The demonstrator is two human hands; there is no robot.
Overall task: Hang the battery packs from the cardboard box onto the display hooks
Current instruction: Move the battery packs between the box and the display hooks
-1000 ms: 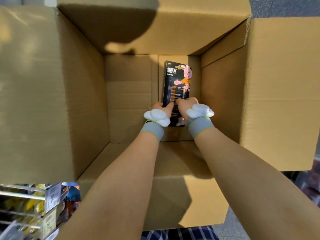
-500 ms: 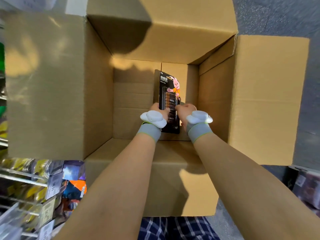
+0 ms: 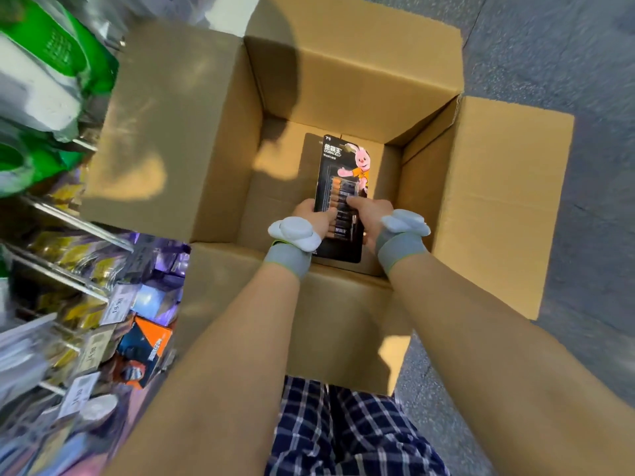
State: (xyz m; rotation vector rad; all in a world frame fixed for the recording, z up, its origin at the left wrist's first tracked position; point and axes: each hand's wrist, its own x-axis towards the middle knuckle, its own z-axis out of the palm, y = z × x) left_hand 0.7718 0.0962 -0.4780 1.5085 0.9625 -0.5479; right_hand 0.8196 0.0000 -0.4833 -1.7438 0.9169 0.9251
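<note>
Item: battery pack (image 3: 343, 187), black card printed with a pink rabbit, a row of cells under the blister. It is standing upright inside the open cardboard box (image 3: 481, 201), its lower edge near the box's near wall. A dark card edge is showing just behind its left side (whether this is a second pack cannot be told).

Hands: the left hand (image 3: 314, 217) is gripping the pack's left edge, fingers curled round it. The right hand (image 3: 366, 216) is gripping the right edge, thumb lying across the blister. Both wrists are wearing grey bands (image 3: 287, 259) with white pods on them.

Surroundings: the box is sitting on grey floor (image 3: 549, 46), all four flaps folded outward. Wire shelves (image 3: 68, 269) with price tags (image 3: 117, 305) and blurred goods are standing to the left. Plaid trousers (image 3: 343, 424) are showing below the arms.
</note>
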